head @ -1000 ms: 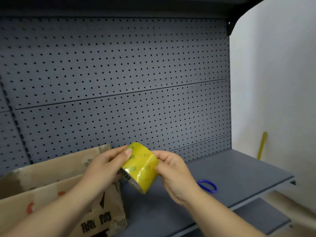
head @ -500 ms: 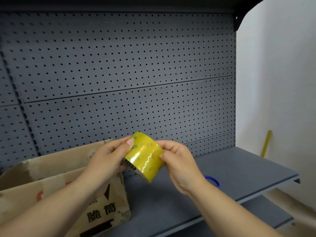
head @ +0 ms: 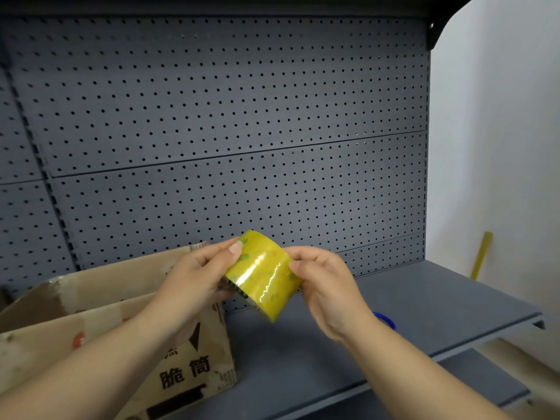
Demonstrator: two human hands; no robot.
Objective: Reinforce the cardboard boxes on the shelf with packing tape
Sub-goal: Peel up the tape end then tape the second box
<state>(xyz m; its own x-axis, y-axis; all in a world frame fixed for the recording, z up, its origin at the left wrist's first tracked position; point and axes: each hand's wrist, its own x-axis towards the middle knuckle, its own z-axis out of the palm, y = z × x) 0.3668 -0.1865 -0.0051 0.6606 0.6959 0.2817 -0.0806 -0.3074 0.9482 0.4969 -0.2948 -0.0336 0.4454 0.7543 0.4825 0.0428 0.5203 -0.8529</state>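
Note:
A wide roll of yellowish clear packing tape (head: 262, 274) is held in the air above the grey shelf (head: 424, 301), in front of the pegboard. My left hand (head: 200, 274) grips its left side, thumb on top. My right hand (head: 325, 286) pinches the roll's right edge with thumb and fingertips. An open, worn cardboard box (head: 106, 328) with black printed characters stands on the shelf at the lower left, partly hidden behind my left forearm.
A blue scissor handle (head: 385, 320) lies on the shelf just behind my right wrist. The grey pegboard (head: 227, 131) backs the shelf. A white wall (head: 497, 147) with a yellow strip (head: 481, 256) is at the right. A lower shelf (head: 472, 377) shows below.
Both hands have kept hold of the tape roll, turning it slightly. The view has shifted a little to the left, so the shelf's right end sits further right.

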